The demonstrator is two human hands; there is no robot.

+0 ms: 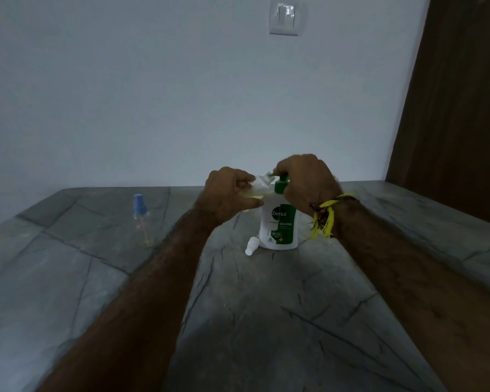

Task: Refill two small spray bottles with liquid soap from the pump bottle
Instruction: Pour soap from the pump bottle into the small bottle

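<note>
Far left on the grey marbled desk (pixel 96 267) we note a small clear spray bottle with a blue cap (pixel 141 220), upright, cap on, well apart from both hands. It looks almost empty; we cannot read a fill level in this dim light.

Moving right, the left hand (pixel 229 193) is raised above the desk. Its fingers (pixel 245 176) and thumb are curled round a second small clear bottle (pixel 259 185), which is uncapped and tilted, mouth toward the pump spout. A little yellowish liquid shows in its lower part. The bottle's mouth sits just at the green nozzle; whether they touch we cannot tell.

Below, a white spray cap (pixel 251 245) lies on its side on the desk, just beside the base of the pump bottle on its left.

Next, the white Dettol pump bottle (pixel 279 224) stands upright on the desk, green label facing us, green pump head on top.

The right hand (pixel 306 179) sits over the pump head, fingers (pixel 283 166) bent down and closed on it, palm covering most of the pump. A yellow thread band (pixel 327 213) is tied round the right wrist.

Behind: pale wall with a white light switch (pixel 285 18) high up, and a dark brown panel (pixel 458 108) at far right.
</note>
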